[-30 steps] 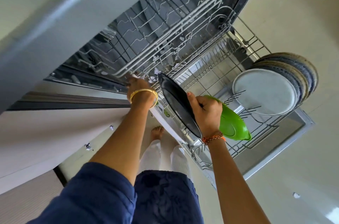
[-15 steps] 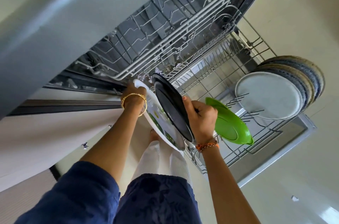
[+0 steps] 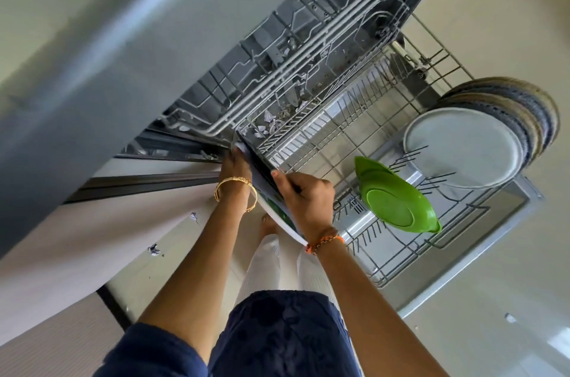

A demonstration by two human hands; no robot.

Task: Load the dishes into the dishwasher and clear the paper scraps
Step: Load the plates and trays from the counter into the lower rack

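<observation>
The dishwasher's lower wire rack is pulled out over the open door. My left hand holds the far edge of a white plate with a green print, which stands on edge at the rack's near side. My right hand grips a black plate pressed against the white one. A green dish stands upright in the rack, apart from both hands. Several grey plates stand at the rack's far right. Paper scraps lie in the rack's back corner.
The upper rack hangs above inside the dishwasher. A grey counter edge juts out at the left. More paper scraps lie on the pale floor. My feet and legs stand just left of the open door.
The white plate has come up beside the black one and both now stand close together at the rack's near edge. My right hand has shifted left off the green dish, which stays in the rack.
</observation>
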